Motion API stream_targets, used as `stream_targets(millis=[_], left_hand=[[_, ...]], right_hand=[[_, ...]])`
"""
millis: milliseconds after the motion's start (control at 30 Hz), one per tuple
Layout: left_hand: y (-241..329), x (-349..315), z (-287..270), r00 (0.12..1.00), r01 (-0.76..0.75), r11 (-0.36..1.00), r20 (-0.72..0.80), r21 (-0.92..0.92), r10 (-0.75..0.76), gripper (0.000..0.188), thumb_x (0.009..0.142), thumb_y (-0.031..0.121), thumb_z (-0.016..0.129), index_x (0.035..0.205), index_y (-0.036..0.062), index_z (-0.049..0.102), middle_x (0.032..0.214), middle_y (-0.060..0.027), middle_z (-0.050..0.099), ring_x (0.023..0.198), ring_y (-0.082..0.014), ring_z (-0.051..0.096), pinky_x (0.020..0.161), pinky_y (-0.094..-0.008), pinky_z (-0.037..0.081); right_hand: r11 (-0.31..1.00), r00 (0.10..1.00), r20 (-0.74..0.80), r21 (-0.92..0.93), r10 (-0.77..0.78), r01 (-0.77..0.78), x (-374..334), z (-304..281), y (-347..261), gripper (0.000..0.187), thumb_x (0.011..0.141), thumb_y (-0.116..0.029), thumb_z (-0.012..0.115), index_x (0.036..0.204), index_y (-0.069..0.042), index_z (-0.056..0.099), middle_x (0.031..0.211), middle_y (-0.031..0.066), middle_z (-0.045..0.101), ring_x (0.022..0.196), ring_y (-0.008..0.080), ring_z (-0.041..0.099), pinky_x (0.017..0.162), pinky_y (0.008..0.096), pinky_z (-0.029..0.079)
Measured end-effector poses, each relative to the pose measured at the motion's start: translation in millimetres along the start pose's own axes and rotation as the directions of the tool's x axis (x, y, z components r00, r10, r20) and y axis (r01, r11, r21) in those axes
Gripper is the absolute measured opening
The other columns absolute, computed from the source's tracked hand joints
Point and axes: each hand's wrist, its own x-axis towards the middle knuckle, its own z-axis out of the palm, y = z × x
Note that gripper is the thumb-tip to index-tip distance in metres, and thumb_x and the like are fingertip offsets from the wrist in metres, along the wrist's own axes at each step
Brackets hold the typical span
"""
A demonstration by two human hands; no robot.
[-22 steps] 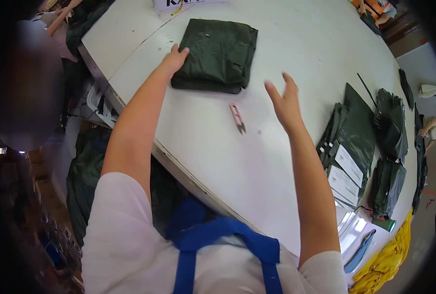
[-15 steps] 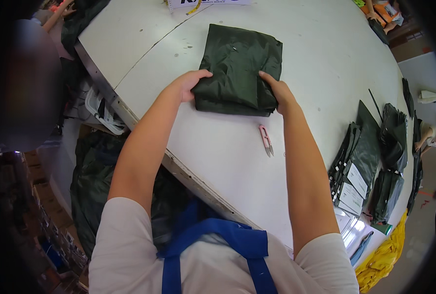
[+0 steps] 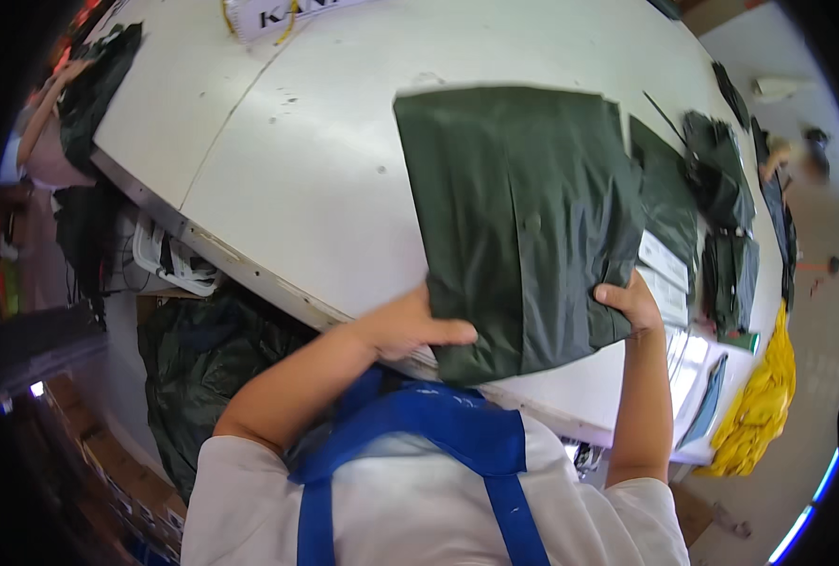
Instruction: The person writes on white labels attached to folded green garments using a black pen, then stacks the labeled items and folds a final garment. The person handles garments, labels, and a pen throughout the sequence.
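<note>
A folded dark green garment of smooth, slightly shiny cloth is held up in front of me, tilted, with a vertical seam or edge down its middle. My left hand grips its lower left corner, thumb on the front face and the other fingers behind. On the lower right edge, my right hand has the same hold, its thumb pressing the front. The garment covers part of the table beneath it, and most of my fingers are hidden behind the cloth.
The white table has a metal-edged side. Dark bundled pieces and white paper labels lie at right, with yellow cloth hanging beyond. Dark green fabric is heaped below left, near a white basket. Another person handles dark cloth far left.
Both hands have brought the garment up off the table, nearer to me and rightward; its face now looks larger and smoother. The pink-handled thread snips on the table are no longer visible.
</note>
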Motion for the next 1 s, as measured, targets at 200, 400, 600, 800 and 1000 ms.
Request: stream_targets(millis=[200, 400, 600, 800, 1000], left_hand=[[-181, 20, 73, 0.808, 0.556, 0.809, -0.108, -0.19, -0.58, 0.061, 0.083, 0.011, 0.067, 0.136, 0.0069, 0.037, 0.132, -0.0082, 0.048, 0.127, -0.0212, 0.039, 0.1, -0.0463, 0.038], [-207, 9, 66, 0.898, 0.328, 0.82, -0.115, -0.468, -0.425, 0.049, 0.086, 0.029, 0.064, 0.127, 0.0102, 0.044, 0.122, -0.0052, 0.054, 0.117, -0.0215, 0.049, 0.099, -0.0446, 0.039], [-196, 32, 94, 0.868, 0.361, 0.825, -0.166, -0.434, -0.468, 0.041, 0.087, 0.022, 0.062, 0.123, 0.0092, 0.046, 0.113, -0.0085, 0.058, 0.103, -0.0226, 0.059, 0.087, -0.0431, 0.05], [-232, 39, 114, 0.765, 0.441, 0.792, -0.285, -0.422, -0.578, 0.022, 0.089, 0.016, 0.059, 0.109, 0.0075, 0.056, 0.105, -0.0094, 0.062, 0.093, -0.02, 0.063, 0.078, -0.0357, 0.055], [-223, 37, 116, 0.745, 0.411, 0.741, -0.273, -0.532, -0.609, 0.017, 0.093, 0.022, 0.051, 0.104, 0.0095, 0.056, 0.1, -0.0047, 0.061, 0.088, -0.0164, 0.06, 0.074, -0.0334, 0.054]], right_hand=[[0.905, 0.912, 0.061, -0.163, 0.406, -0.392, -42, -109, 150, 0.09, 0.069, -0.001, 0.075, 0.144, -0.008, 0.025, 0.132, 0.0088, 0.047, 0.116, 0.0195, 0.046, 0.1, 0.0329, 0.037], [0.919, 0.908, 0.178, -0.182, 0.381, -0.35, -59, -138, 166, 0.085, 0.069, -0.003, 0.074, 0.141, -0.006, 0.029, 0.131, 0.0098, 0.048, 0.118, 0.0216, 0.046, 0.102, 0.0349, 0.035], [0.888, 0.88, 0.162, -0.204, 0.446, -0.412, -55, -131, 137, 0.074, 0.068, -0.019, 0.078, 0.131, 0.001, 0.044, 0.121, 0.012, 0.057, 0.105, 0.0212, 0.056, 0.096, 0.0333, 0.042], [0.043, 0.978, -0.084, -0.996, -0.192, -0.077, -95, -43, 122, 0.047, 0.071, -0.006, 0.059, 0.116, -0.012, 0.05, 0.087, 0.0139, 0.062, 0.079, 0.0338, 0.063, 0.069, 0.0448, 0.049], [0.085, 0.938, -0.026, -0.996, -0.345, 0.003, -157, 37, 165, 0.114, 0.049, -0.059, 0.078, 0.126, 0.015, 0.037, 0.123, 0.026, 0.047, 0.11, 0.0378, 0.048, 0.103, 0.0531, 0.027]])
